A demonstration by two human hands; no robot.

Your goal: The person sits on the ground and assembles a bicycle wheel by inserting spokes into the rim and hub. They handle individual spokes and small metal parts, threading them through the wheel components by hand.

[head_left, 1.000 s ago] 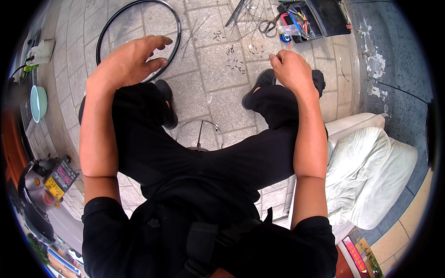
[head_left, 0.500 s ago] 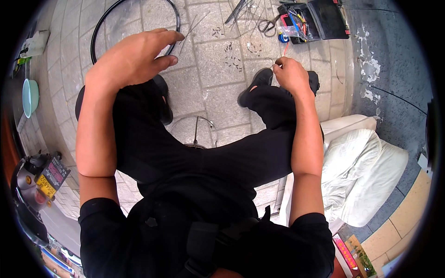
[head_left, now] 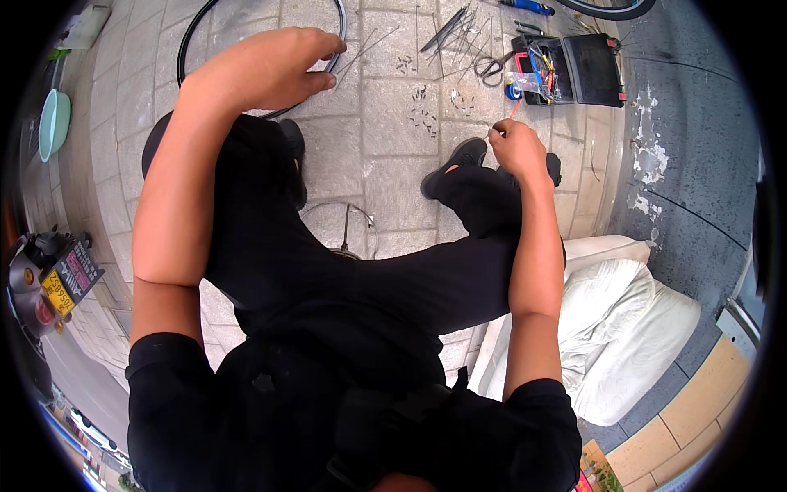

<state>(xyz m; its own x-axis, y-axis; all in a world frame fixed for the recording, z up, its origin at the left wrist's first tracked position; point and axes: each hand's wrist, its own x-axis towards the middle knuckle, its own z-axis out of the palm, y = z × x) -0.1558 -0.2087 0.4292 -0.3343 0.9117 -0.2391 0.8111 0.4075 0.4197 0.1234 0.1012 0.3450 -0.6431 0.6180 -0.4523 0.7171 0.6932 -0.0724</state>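
Observation:
My left hand [head_left: 275,70] hovers at the upper left, thumb and fingers apart, above a black wheel rim [head_left: 182,51]. The rim passes behind the hand, and I see nothing held there. Thin metal spokes [head_left: 373,47] lie just right of those fingertips. My right hand [head_left: 518,149] is closed in a pinch over my right shoe [head_left: 464,157]. A fine wire-like line shows at its fingertips, too small to name. Beyond this hand are a blue tape roll [head_left: 513,91] and an orange strip [head_left: 516,107]. Small dark pieces [head_left: 423,111] are scattered on the paving.
An open black toolbox [head_left: 592,70] with tools stands at upper right, beside scissors [head_left: 490,70] and more spokes. A thin hoop with a rod [head_left: 346,230] is between my legs. A white-covered cushion [head_left: 611,320] lies right, a teal basin [head_left: 54,125] left, a motor scooter [head_left: 41,279] lower left.
The whole view has shifted, so the paving and toolbox sit lower, and a blue-handled tool and a tyre show at the top right. Both hands keep much the same pose.

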